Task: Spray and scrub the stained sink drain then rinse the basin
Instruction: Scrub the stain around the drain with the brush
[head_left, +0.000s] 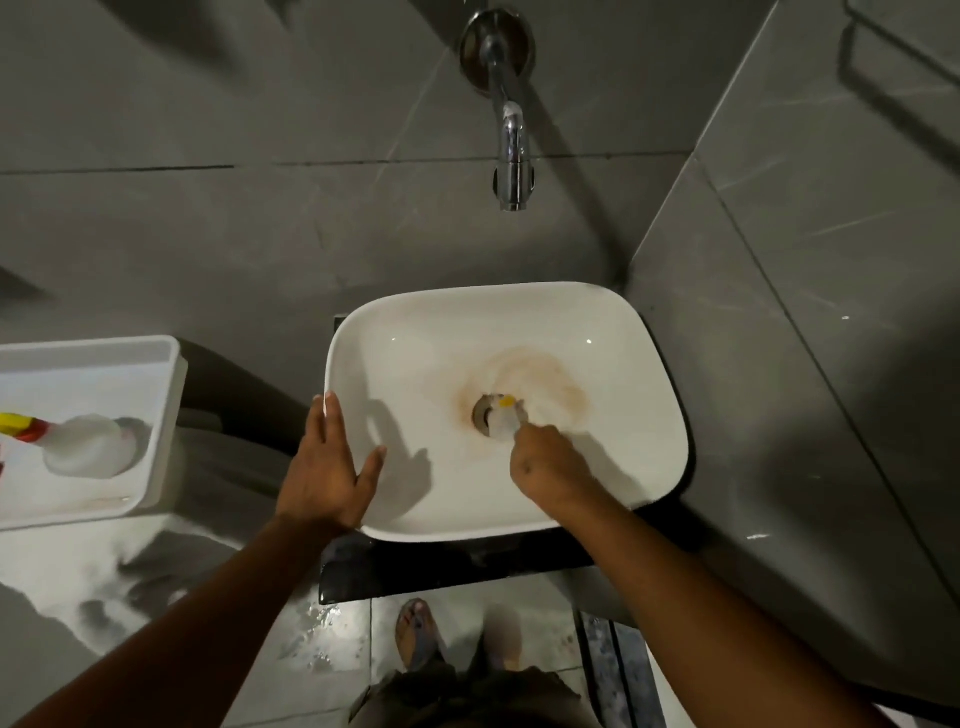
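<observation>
A white rectangular basin (415, 374) sits on a dark shelf, with a brown stain (540, 371) spread around its drain (485, 413). My right hand (548, 467) is inside the basin, closed on a small pale brush (504, 423) with a yellow tip, which presses on the drain. My left hand (327, 462) lies flat with spread fingers on the basin's left rim. A white spray bottle (85, 444) with a red and yellow head lies on its side in a tray at the left.
A chrome wall tap (511, 135) hangs above the basin, with no water running. The white tray (166, 415) rests on a toilet at the left. Grey tiled walls close in behind and on the right. My sandalled feet stand on the wet floor below.
</observation>
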